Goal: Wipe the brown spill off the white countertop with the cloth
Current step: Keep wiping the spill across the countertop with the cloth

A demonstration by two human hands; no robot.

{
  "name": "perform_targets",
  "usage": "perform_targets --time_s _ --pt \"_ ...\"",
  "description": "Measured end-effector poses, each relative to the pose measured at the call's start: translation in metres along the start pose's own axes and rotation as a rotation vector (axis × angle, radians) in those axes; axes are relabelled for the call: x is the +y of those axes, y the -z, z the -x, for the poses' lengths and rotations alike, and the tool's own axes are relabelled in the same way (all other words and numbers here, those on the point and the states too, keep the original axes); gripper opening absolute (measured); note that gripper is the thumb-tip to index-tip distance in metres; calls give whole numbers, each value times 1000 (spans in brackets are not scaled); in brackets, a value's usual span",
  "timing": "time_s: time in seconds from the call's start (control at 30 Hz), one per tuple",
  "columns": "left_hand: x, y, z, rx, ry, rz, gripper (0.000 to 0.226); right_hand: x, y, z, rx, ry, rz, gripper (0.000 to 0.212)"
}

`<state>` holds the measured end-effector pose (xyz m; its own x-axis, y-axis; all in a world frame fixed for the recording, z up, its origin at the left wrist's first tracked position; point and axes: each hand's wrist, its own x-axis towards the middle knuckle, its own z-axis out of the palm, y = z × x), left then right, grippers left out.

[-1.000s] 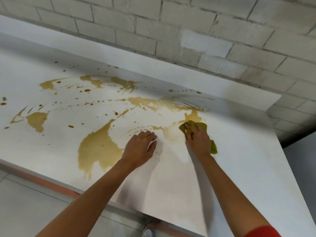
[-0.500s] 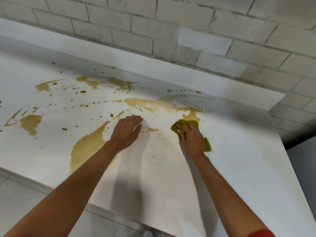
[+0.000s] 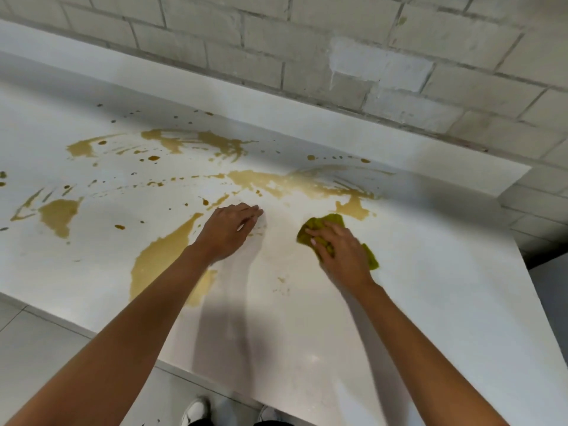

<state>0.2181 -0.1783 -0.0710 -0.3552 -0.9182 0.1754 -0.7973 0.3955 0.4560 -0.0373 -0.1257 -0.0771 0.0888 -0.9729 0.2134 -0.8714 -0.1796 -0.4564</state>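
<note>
A brown spill [image 3: 159, 259] spreads in pools, streaks and drops over the left and middle of the white countertop [image 3: 445, 302]. My right hand [image 3: 341, 253] presses a yellow-green cloth [image 3: 319, 224] flat on the counter, just below a brown patch at the spill's right end. The cloth shows ahead of my fingers and behind my wrist. My left hand [image 3: 229, 230] rests palm down on the counter to the left of the cloth, fingers straight, beside the largest pool. It holds nothing.
A white upstand [image 3: 276, 106] runs along the back of the counter under a pale brick wall [image 3: 338, 41]. The counter's front edge runs diagonally above a grey tiled floor [image 3: 46, 339]. The counter's right end stops near a dark gap [image 3: 547, 272].
My right hand has slid the cloth leftward and toward me, leaving a wiped pale area between my hands. My left hand moved up and left across the counter, then stayed.
</note>
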Motion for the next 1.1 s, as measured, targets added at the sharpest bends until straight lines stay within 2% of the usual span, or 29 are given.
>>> perform_targets --time_s 0.13,0.27,0.4,0.47,0.53,0.63,0.7,0.8,0.83,0.87,0.9,0.93,1.0,1.1 --pt "-6 2 -3 -19 -42 -9 34 -30 -18 -20 -7 -53 48 29" --pt "-11 6 -8 -33 -105 -1 32 -61 -28 10 -70 37 -74 26" --pt "-16 8 -9 -46 -140 8 32 -53 -6 50 -138 143 -119 28" --pt "-17 7 -8 -54 -148 11 33 -37 6 54 -128 40 -93 27" --pt "-17 7 -7 -64 -153 9 34 -26 11 45 -42 -115 -61 26" --pt "-18 8 -9 -68 -177 -19 35 -32 8 19 101 -246 17 24" --pt "-20 10 -11 -73 -202 -46 36 -46 4 7 225 -367 -128 23" --pt "-22 10 -14 -81 -216 -63 36 -67 6 5 355 -614 -675 20" --pt "-23 10 -14 -83 -221 -62 35 -75 7 10 370 -657 -883 19" --pt "-24 9 -15 -82 -226 -61 35 -82 6 16 381 -678 -983 20" --pt "-25 9 -15 -82 -233 -61 35 -89 4 23 374 -682 -981 20" --pt "-25 8 -15 -83 -238 -62 35 -95 0 31 370 -659 -863 19" --pt "-26 8 -16 -88 -240 -65 35 -101 -14 46 385 -570 -525 20" --pt "-26 7 -16 -105 -241 -75 36 -98 -37 56 299 -370 -8 25"
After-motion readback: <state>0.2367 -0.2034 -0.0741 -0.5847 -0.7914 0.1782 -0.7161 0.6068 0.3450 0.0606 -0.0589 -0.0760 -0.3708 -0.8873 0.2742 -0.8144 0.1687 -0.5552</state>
